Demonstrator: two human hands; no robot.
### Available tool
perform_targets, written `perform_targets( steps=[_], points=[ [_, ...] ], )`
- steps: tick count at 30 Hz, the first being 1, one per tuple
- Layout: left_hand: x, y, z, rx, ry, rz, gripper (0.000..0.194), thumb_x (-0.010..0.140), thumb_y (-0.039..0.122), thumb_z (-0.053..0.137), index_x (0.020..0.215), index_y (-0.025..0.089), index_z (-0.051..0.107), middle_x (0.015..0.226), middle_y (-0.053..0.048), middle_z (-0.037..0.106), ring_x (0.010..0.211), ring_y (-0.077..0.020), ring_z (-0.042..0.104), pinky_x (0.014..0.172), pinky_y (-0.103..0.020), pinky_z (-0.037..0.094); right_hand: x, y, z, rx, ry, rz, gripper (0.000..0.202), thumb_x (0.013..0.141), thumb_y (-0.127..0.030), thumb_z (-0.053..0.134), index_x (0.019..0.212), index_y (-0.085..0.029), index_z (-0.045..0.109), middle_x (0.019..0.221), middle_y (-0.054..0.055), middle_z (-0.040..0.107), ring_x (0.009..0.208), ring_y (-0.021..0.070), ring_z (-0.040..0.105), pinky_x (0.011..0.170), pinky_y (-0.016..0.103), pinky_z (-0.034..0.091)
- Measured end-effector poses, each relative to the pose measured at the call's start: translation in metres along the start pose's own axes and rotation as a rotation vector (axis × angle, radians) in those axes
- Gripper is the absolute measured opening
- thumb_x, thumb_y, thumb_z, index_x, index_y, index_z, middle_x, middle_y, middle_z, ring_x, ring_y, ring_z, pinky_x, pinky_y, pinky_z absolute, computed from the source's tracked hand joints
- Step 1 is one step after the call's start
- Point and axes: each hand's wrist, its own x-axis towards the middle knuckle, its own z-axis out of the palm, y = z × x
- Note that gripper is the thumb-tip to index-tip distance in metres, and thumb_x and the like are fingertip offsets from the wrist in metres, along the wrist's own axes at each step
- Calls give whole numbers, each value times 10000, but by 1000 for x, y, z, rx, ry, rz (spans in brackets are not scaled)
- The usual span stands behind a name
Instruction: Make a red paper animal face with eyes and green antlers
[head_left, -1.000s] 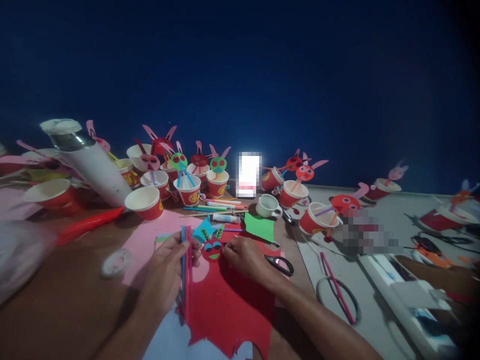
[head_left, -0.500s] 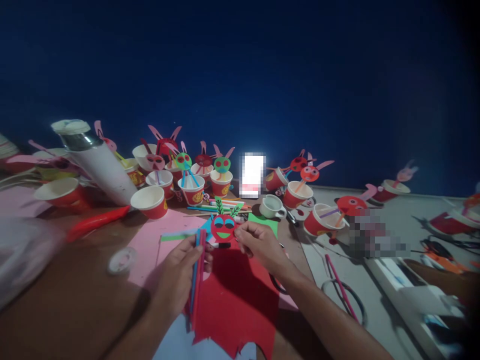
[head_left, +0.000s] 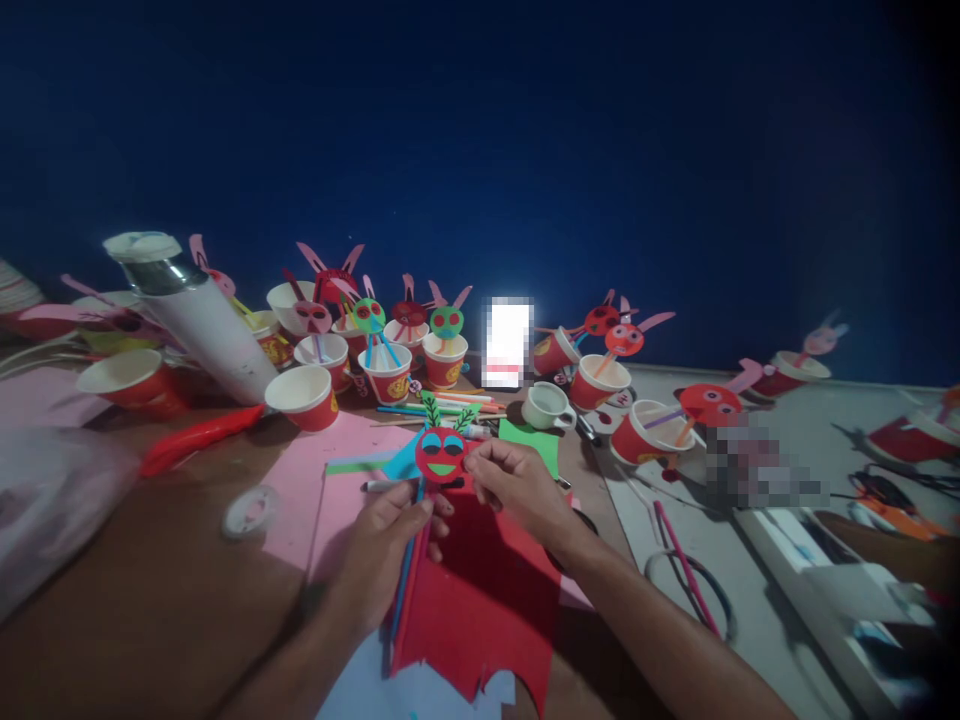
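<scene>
My left hand is closed round a blue and a pink stick, which slant down over red paper. Their top ends meet the lower edge of a red paper face with blue eyelids, a green mouth and green leaf-patterned ears. With thumb and fingertips, my right hand pinches the right edge of that face. Pink paper lies to the left, and a dark marker is partly behind my left fingers.
Red paper cups with paper animal faces stand along the back. A white flask leans at left, near a tape roll. A small white cup, a bright phone and several coloured pens lie beyond my hands.
My left hand has moved right and slightly down with the sticks, bringing their tops beneath the red face. The face has shifted slightly left, still in my right fingers.
</scene>
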Motion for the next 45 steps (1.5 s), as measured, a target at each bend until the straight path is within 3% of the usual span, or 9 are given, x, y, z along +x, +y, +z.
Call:
perform_targets(
  steps=[17,34,45],
  points=[
    [-1,-1,0,18,-32,-6,139,735,242,632,822,141,593,802,-43,641,603,-114,553,497,-214,434,-1,2,3,-66,-24,-15,264,825,-336,530,630,-160,507,494,-51,492,446,58,409,460,180,321],
    [-1,2,3,-44,30,-30,252,638,282,731,823,138,638,743,-37,655,569,-114,556,477,-213,437,-4,8,7,-148,21,-29,261,826,-327,520,623,-164,505,499,-50,481,458,62,397,463,182,313],
    [-1,-1,3,-25,47,-19,255,665,345,715,766,129,624,717,-38,636,570,-116,555,474,-215,443,-6,11,10,-195,40,-52,263,835,-338,512,635,-168,498,517,-42,487,477,72,409,478,188,320]
  ],
)
